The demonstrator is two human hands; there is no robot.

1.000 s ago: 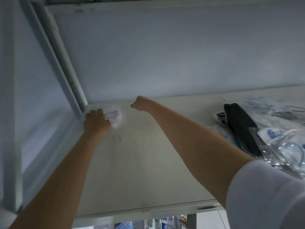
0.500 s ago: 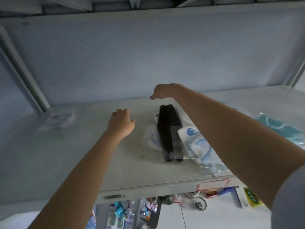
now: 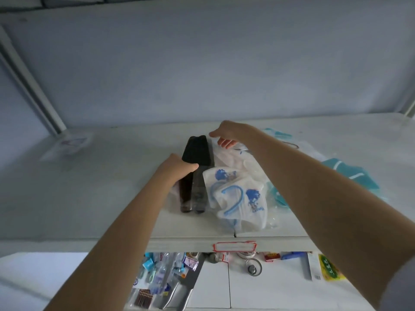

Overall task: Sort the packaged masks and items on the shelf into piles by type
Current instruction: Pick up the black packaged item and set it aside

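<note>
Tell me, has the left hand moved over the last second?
Yes. The left hand went right: it was on the small packet by the post, and now grips the black pack, well right of that packet.

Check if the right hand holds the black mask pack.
No, the left hand grips the black mask pack; the right hand is over the white packets.

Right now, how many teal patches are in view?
3: far patch beside the right hand, large patch farther right, small patch beside printed pack; others may be hidden.
</note>
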